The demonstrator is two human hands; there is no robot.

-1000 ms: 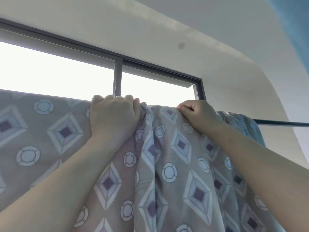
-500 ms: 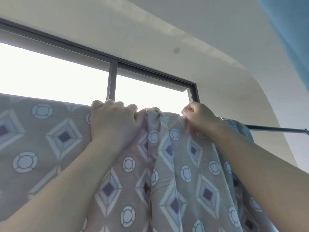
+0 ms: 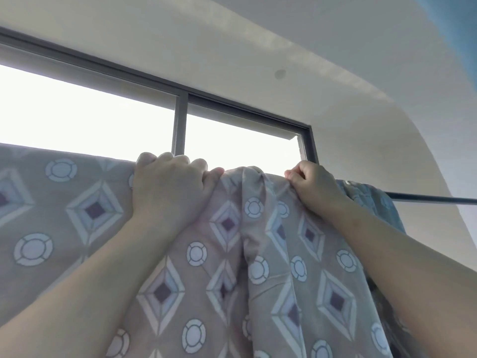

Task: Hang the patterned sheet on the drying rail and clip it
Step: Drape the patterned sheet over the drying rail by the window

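Home interior, laundry-drying spot by a window. Indicated by: dark-framed sliding window (image 3: 179, 130) set high under a plain white ceiling (image 3: 258, 34); slim dark drying rail (image 3: 433, 200) mounted near ceiling height; patterned sheet (image 3: 284, 254) draped over it.

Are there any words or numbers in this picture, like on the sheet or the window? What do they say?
None: no words, numbers or labels can be read anywhere.
The patterned sheet shows only diamonds and rings, no letters.
The window frame and the drying rail carry no writing; the round spot on the ceiling is a plain mark.
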